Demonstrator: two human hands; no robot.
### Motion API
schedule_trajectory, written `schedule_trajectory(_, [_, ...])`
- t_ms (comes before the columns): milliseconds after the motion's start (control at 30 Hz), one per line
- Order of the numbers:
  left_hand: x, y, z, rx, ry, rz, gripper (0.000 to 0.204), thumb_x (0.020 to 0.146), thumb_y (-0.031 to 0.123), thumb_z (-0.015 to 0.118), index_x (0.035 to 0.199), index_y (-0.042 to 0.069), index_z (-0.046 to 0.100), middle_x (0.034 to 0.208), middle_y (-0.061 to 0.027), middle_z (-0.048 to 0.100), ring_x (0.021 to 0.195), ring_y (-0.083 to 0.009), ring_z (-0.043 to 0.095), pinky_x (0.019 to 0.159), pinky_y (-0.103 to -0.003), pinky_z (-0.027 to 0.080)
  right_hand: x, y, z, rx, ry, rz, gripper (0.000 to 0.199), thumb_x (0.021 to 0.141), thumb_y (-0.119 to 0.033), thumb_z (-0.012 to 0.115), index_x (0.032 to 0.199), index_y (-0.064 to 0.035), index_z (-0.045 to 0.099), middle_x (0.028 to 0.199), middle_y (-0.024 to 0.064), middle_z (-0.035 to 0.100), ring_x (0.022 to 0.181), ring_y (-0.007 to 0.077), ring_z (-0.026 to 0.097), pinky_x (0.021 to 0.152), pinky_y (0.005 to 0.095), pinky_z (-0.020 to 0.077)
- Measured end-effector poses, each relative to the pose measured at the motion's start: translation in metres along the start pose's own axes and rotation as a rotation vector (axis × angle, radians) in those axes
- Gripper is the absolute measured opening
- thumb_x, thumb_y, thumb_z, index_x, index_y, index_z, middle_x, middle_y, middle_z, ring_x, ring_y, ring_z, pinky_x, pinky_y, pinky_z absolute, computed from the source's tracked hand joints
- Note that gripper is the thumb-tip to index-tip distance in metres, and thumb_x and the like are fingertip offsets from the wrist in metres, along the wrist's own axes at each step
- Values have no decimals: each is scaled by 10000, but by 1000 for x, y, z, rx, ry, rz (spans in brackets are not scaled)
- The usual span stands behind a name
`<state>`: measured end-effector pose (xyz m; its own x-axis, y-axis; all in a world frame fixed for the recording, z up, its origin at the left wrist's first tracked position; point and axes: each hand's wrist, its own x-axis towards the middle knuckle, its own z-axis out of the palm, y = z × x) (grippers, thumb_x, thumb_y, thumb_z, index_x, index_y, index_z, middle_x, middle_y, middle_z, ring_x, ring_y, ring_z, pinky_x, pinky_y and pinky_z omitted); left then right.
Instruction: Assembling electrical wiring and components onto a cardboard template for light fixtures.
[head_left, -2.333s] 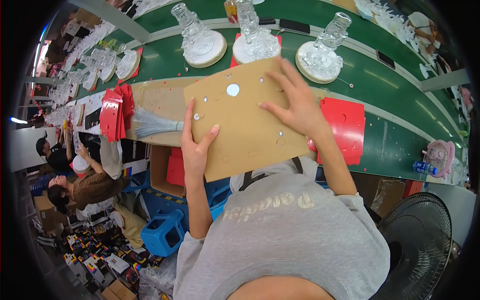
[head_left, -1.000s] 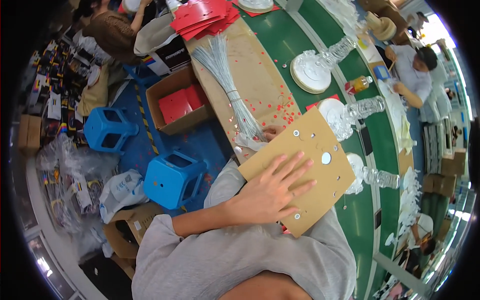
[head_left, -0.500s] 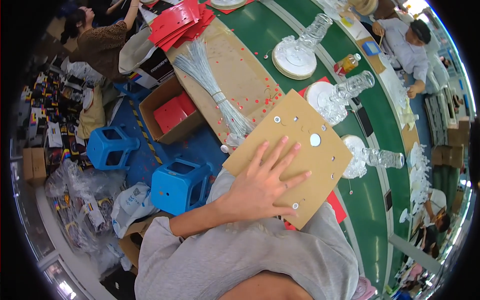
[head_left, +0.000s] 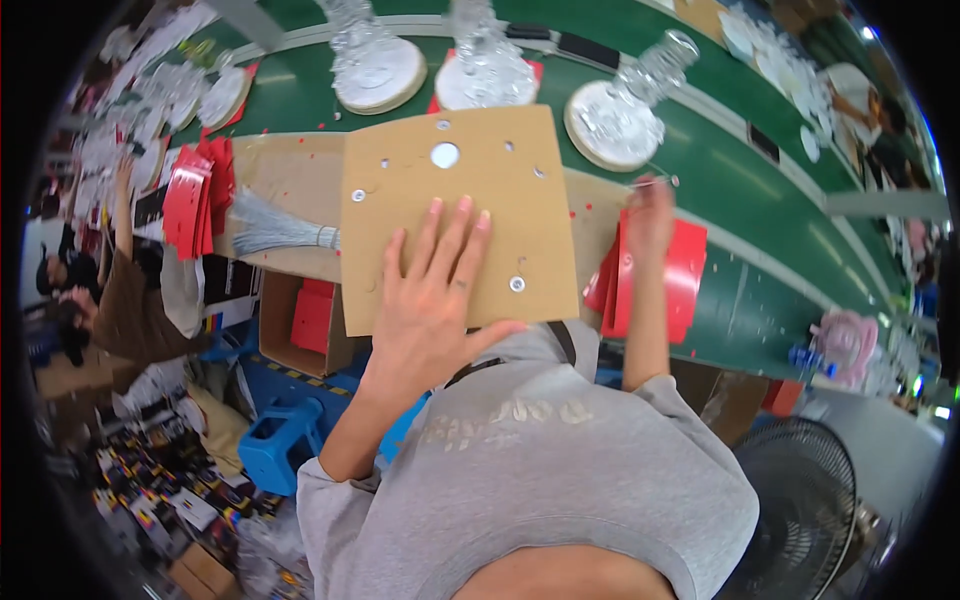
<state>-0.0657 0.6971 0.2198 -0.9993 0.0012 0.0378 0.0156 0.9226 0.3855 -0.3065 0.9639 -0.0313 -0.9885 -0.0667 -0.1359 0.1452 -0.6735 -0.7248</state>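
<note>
My left hand [head_left: 435, 285] lies flat with fingers spread on a square brown cardboard panel [head_left: 540, 220]. The panel has a large round hole near its far edge. Small white discs [head_left: 517, 284] and thin curled wires show on its face. To the right, my right hand [head_left: 652, 215] is raised above red sheets [head_left: 672, 275], its fingertips drawn together. A thin wire and a small round piece [head_left: 675, 181] show at those fingertips; motion blur hides the exact grip. A bundle of grey wires [head_left: 285, 228] lies left of the panel, tied near its right end.
Round white bases with clear plastic coils [head_left: 612, 120] stand along the green belt [head_left: 740, 210] beyond the panel. More red sheets [head_left: 190, 205] lie at left, above a cardboard box [head_left: 275, 325]. A blue stool [head_left: 280, 445] and black fan [head_left: 790, 500] stand below. People work nearby.
The view has swung round toward the belt, so the panel now sits squarer before me. My right hand has come into sight at the right. My left hand stays on the panel.
</note>
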Motion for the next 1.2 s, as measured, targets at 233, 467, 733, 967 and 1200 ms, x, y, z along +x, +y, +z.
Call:
schedule_trajectory(233, [-3,13,1,-49,151,38,676,710,330,895,1339,183,695,1492,-101,569,1440,-444,416,1130,-627,298,-55,-276,125,180,-577,-478,227,995,-162,662,1210,-91,672,1051,54,675,927,157,610,863,319,514])
schedule_trajectory(467, [-6,13,0,-80,109,12,686,722,310,884,1362,177,676,1528,-82,535,1483,-434,357,1152,-659,245,-105,-149,210,-1252,-1053,-881,310,767,17,698,1064,-50,758,888,51,651,757,184,633,550,300,487])
schedule_trajectory(733, [-8,14,0,-100,123,-20,680,743,348,862,1376,193,667,1527,-76,537,1482,-435,355,1152,-670,233,-106,-135,200,-1308,-1317,-703,367,663,-5,724,1022,-61,769,909,57,658,768,216,659,584,327,520])
schedule_trajectory(967, [-7,13,4,-65,105,58,578,759,329,853,1316,273,708,1565,-62,484,1485,-464,326,1104,-749,230,-99,-131,199,-1200,-1241,-620,380,660,10,724,1031,-60,755,985,63,671,804,232,663,665,360,548])
schedule_trajectory(1200, [-5,15,5,-154,172,-17,540,714,318,883,1231,220,761,1441,-60,619,1456,-418,411,1128,-692,232,-104,-129,199,-1383,-1303,-790,484,626,-26,728,1111,-34,730,981,67,626,889,223,631,647,350,552])
